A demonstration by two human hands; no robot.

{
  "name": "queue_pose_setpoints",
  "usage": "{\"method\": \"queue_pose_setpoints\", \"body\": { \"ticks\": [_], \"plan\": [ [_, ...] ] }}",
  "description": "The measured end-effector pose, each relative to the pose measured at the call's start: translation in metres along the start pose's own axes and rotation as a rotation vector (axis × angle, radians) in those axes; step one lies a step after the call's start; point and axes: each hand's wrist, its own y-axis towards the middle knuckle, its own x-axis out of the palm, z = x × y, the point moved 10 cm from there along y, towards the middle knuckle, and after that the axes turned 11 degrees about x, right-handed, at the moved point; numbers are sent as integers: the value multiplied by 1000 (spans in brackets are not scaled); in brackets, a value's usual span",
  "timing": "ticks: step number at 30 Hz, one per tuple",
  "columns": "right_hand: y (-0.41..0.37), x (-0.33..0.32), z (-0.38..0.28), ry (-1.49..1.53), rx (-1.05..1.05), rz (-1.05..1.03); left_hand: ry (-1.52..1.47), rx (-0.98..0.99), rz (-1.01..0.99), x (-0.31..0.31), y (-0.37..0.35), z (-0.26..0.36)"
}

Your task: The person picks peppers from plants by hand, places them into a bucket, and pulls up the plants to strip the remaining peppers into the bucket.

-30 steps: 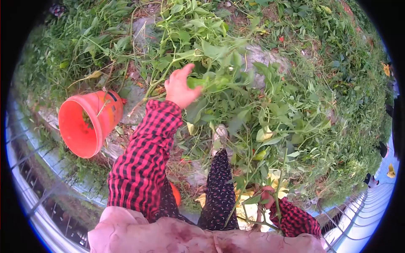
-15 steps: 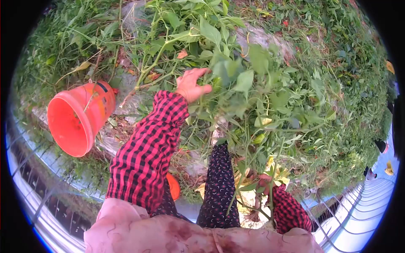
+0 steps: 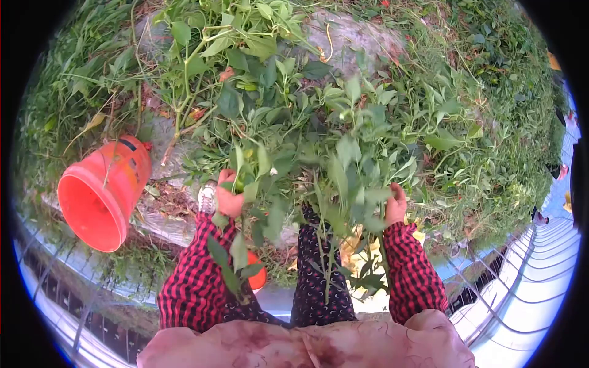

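Observation:
In front of my legs hangs a cut leafy green plant [image 3: 346, 162], its leaves blurred by motion and its stems pointing down toward me. My left hand [image 3: 229, 199] is closed at the plant's left side, with leaves around the fingers and a sprig hanging below the wrist. On the other side, my right hand [image 3: 396, 205] is curled round a leafy stem, its fingers partly hidden by foliage. A small white flower [image 3: 273, 172] shows among the leaves near my left hand.
An orange bucket [image 3: 123, 178] lies tilted at the left, mouth toward me. Another orange object [image 3: 256, 271] shows beside my leg. Pulled plants and weeds cover the ground ahead. A curved metal-framed structure [image 3: 527, 288] runs along the right edge.
My left hand has come back toward my body from the foliage ahead. My right hand has risen from low beside my leg. The leafy plant has shifted closer between them.

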Motion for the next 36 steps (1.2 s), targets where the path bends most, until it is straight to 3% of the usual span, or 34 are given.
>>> {"method": "queue_pose_setpoints", "body": {
  "ticks": [1, 2, 4, 6, 8, 11, 14, 16, 17, 18, 20, 21, 24, 25, 26, 28, 29, 32, 33, 34, 36],
  "plan": [
    [-14, 6, -30, -1, -225, 23, 1, -4, -4, -3, -12, -4],
    [-33, 16, -54, -2, -222, 21, 23, -79, -68, 3, -27, -20],
    [-111, 67, -149, -474, -678, -26, 45, -159, -128, 16, -54, -37],
    [-157, 107, -149, -396, -611, -345, -439, -371, 132, 33, -82, -46],
    [-219, 165, -162, -608, -780, -624, -24, -102, -210, 28, -60, 69],
    [-240, 209, -135, -821, -790, -744, 140, 64, -348, 35, -70, 125],
    [-218, 222, -76, -873, -621, -942, 36, -25, -329, 33, -84, 128],
    [-224, 221, -41, -987, -539, -1171, -342, -188, -212, 29, -88, 115],
    [-226, 218, -22, -676, -20, -1328, -798, -363, -121, 35, -92, 101],
    [-229, 216, -19, -681, -4, -1347, -797, -382, -106, 33, -94, 94],
    [-216, 213, -18, -87, 560, -1209, -1070, -563, -40, 41, -101, 82],
    [-218, 215, -20, 265, 765, -1112, -1164, -520, -58, 41, -99, 90],
    [-229, 225, -15, 373, 777, -1087, -1140, -449, -120, 44, -113, 80],
    [-232, 230, -16, 436, 779, -1067, -956, -441, -166, 43, -120, 75],
    [-239, 238, -13, 432, 785, -1067, -957, -446, -160, 43, -126, 74],
    [-236, 252, -21, 148, 463, -989, -1044, -548, 179, 24, -135, 56],
    [-223, 247, -15, -117, 309, -862, -1043, -543, 186, 18, -134, 54],
    [-230, 247, -26, 44, 216, -1028, -324, -451, -329, 14, -136, 56],
    [-225, 235, -14, 19, 383, -936, -246, -286, -383, 8, -128, 68],
    [-221, 236, -20, 10, 383, -935, -253, -287, -378, 0, -122, 70],
    [-217, 232, -20, -515, 236, -1049, 20, -214, -706, 3, -120, 73]
  ]
}}
